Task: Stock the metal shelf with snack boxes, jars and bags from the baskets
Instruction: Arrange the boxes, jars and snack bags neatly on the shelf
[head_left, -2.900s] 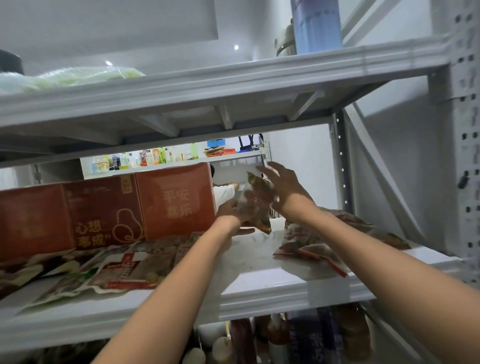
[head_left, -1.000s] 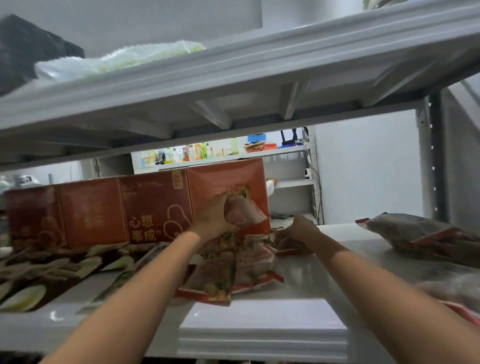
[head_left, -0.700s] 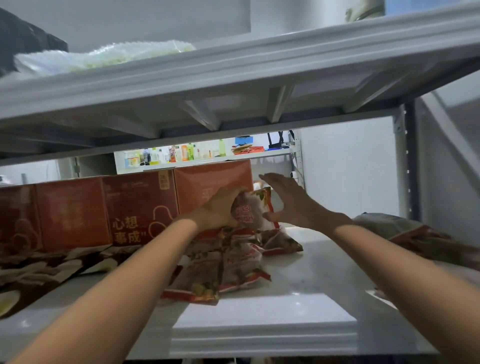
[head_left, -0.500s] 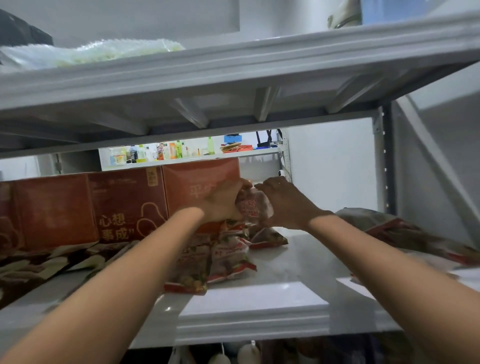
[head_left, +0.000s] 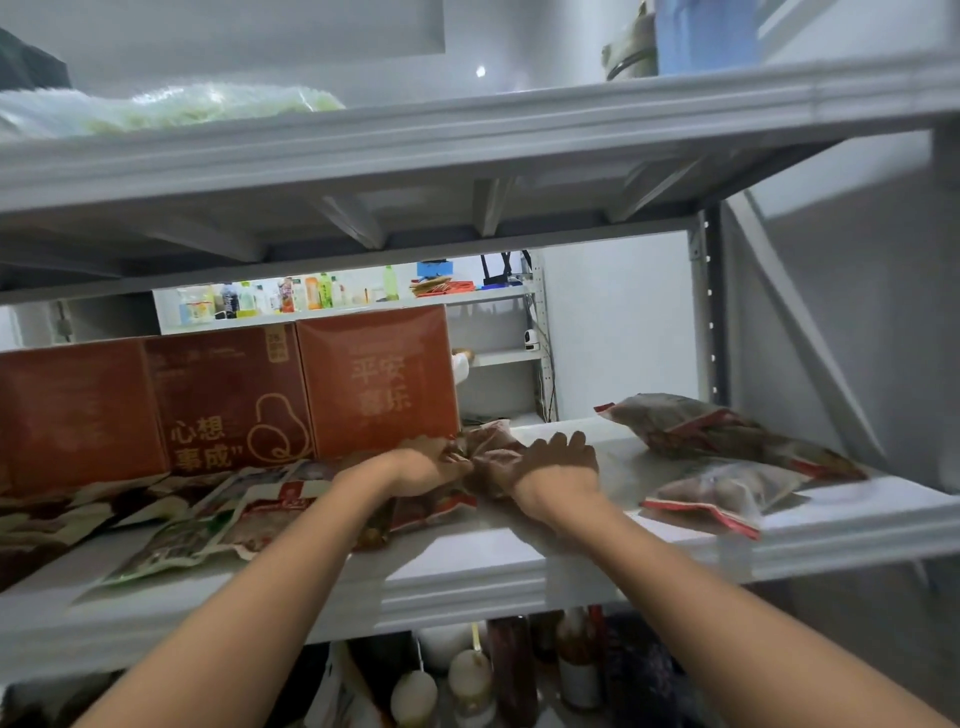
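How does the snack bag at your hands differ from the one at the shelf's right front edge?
The clear red-trimmed snack bag at the hands is bunched, gripped by the left hand and covered by the right hand, beside the red cardboard box. The right-front snack bag lies flat, untouched, far from that box. Same packaging on both.

White back wall (head_left: 618, 322) seen at centre right of the frame, a pale far rack (head_left: 542, 332) stood at its left edge, coloured bottles (head_left: 311, 293) lined along its top board, a small round ceiling light (head_left: 480, 71) lit at upper centre, grey side wall (head_left: 857, 312) shown at right.
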